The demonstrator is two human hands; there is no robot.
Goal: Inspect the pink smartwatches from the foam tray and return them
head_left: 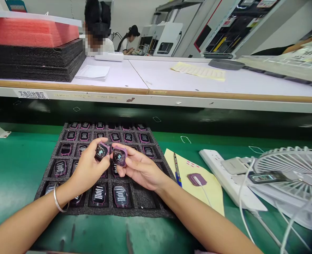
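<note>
Two purple-cased smartwatches without straps are held up side by side over a black foam tray (156, 212). My left hand (88, 164) is closed on one smartwatch (101, 151), its dark screen showing a small pale graphic. In my right hand (142, 167), fingers and thumb grip the other smartwatch (119, 156), with a similar lit graphic. Beneath them, the tray's compartments hold several more such watches, among them a watch (121, 196) with white text on its screen. One compartment (144, 197) at the front right holds no watch. My hands and forearms hide part of the tray.
Right of the tray, yellow paper (214, 187) carries a pen (177, 169) and a purple piece (197, 179) with a white cable. Beyond are a power strip (232, 180) and a white fan (291, 176). A raised shelf (156, 95) spans the back, bearing foam blocks (34, 53). Two people sit behind.
</note>
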